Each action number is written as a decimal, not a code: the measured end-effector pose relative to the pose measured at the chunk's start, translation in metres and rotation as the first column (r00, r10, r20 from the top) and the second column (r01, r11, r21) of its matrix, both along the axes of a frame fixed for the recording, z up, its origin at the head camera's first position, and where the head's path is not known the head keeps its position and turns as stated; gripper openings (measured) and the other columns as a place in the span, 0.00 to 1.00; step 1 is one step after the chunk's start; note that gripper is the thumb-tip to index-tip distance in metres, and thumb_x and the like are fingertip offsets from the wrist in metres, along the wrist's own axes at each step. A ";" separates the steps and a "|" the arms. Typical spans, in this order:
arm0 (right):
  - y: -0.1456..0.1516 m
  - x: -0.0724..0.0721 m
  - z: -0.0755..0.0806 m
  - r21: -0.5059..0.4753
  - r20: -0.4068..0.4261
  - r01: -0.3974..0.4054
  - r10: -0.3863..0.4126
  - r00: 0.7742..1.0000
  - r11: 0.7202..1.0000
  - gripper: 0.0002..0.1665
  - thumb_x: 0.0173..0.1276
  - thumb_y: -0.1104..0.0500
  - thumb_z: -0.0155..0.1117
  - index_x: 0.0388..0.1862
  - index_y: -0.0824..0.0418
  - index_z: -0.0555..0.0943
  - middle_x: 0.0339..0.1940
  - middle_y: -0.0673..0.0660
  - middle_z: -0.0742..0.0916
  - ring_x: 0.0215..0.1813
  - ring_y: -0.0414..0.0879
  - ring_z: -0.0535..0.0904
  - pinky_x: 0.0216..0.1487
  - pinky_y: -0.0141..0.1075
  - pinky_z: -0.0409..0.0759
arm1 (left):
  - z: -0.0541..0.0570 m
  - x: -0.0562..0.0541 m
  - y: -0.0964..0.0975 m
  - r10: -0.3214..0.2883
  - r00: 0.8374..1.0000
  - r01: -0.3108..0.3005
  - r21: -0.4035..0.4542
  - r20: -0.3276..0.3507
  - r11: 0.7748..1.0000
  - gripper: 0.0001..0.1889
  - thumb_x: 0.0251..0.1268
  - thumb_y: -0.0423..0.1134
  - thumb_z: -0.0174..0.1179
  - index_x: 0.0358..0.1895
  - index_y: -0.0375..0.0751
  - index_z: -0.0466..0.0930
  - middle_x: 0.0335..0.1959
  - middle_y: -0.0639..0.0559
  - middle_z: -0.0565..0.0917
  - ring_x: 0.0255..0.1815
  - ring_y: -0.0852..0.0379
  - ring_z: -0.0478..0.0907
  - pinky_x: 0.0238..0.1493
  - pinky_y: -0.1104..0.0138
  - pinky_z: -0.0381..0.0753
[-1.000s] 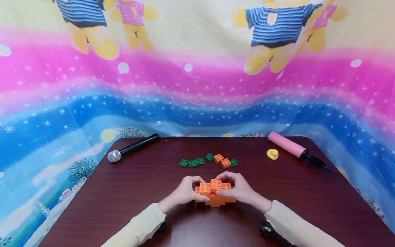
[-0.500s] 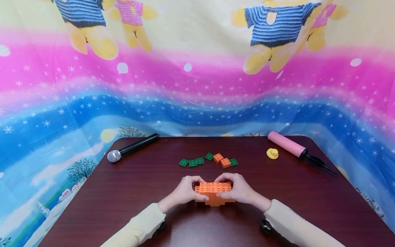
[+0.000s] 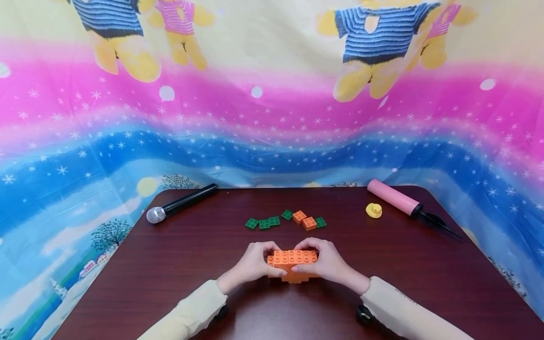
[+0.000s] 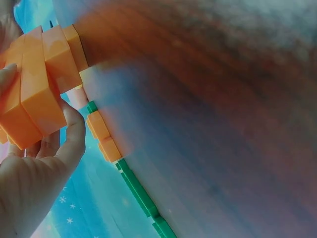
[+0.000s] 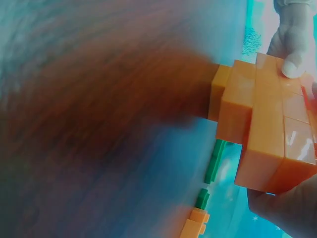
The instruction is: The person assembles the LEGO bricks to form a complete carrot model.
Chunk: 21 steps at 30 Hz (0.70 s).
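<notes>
A stepped structure of orange building bricks (image 3: 296,273) stands near the middle of the table, narrow at its foot and wider above. My left hand (image 3: 255,264) grips its left side, thumb across the front and fingers behind. From the right, my right hand (image 3: 331,264) holds it the same way, its thumb lying on the front face. The studs of the top row show between both hands. In the left wrist view, fingers curl under the structure's (image 4: 37,82) wide layers. The right wrist view shows its smooth side (image 5: 267,116) and the left thumb on it.
Beyond the hands lie several loose green bricks (image 3: 264,224) and two orange bricks (image 3: 310,223). A microphone (image 3: 182,203) is at the back left. A yellow rubber duck (image 3: 374,210) and a pink hand pump (image 3: 394,197) lie at the back right.
The raised orange brick in the middle of the top has gone down level with its neighbours. The right thumb has shifted slightly left along the front. Both hands keep their hold.
</notes>
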State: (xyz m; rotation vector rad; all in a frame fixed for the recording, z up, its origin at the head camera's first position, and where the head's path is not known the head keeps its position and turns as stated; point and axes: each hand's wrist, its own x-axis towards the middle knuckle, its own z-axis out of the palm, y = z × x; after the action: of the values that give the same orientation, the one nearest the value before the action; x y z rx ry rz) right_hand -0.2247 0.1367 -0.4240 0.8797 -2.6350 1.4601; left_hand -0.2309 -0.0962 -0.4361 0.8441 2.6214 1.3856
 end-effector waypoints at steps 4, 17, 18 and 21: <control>-0.001 0.000 -0.002 -0.006 -0.014 0.016 -0.016 1.000 1.000 0.20 0.53 0.51 0.76 0.44 0.54 0.83 0.41 0.49 0.87 0.43 0.43 0.80 0.47 0.34 0.79 | -0.001 0.000 0.000 -0.009 1.000 0.009 0.014 -0.007 1.000 0.18 0.47 0.45 0.74 0.41 0.45 0.81 0.34 0.56 0.83 0.31 0.65 0.75 0.33 0.73 0.78; -0.004 0.000 0.001 0.021 -0.087 -0.002 0.004 0.996 1.000 0.17 0.50 0.59 0.78 0.40 0.59 0.84 0.37 0.53 0.86 0.38 0.43 0.79 0.42 0.32 0.79 | 0.005 0.005 0.002 0.001 1.000 -0.002 0.059 0.021 0.998 0.16 0.47 0.36 0.74 0.36 0.42 0.76 0.35 0.51 0.84 0.28 0.64 0.76 0.33 0.71 0.78; -0.003 -0.001 0.001 0.024 -0.088 -0.008 0.010 0.996 1.000 0.17 0.50 0.57 0.78 0.39 0.58 0.84 0.37 0.52 0.86 0.38 0.42 0.78 0.42 0.32 0.79 | 0.009 0.008 0.002 -0.003 1.000 0.001 0.066 0.019 0.998 0.15 0.47 0.35 0.74 0.36 0.42 0.76 0.35 0.50 0.84 0.28 0.65 0.75 0.32 0.71 0.78; -0.001 -0.004 0.001 0.034 -0.100 -0.025 0.029 0.995 0.999 0.17 0.50 0.52 0.78 0.38 0.53 0.84 0.36 0.48 0.85 0.37 0.39 0.76 0.39 0.31 0.78 | 0.019 0.014 0.004 -0.014 1.000 0.013 0.076 0.022 0.997 0.14 0.48 0.33 0.73 0.35 0.40 0.76 0.35 0.49 0.84 0.28 0.65 0.75 0.32 0.70 0.78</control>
State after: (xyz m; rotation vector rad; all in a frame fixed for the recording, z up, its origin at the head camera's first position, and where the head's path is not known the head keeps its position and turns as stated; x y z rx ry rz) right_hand -0.2285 0.1357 -0.4228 0.9682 -2.5915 1.3445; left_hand -0.2166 -0.0918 -0.4166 0.8480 2.5564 1.4909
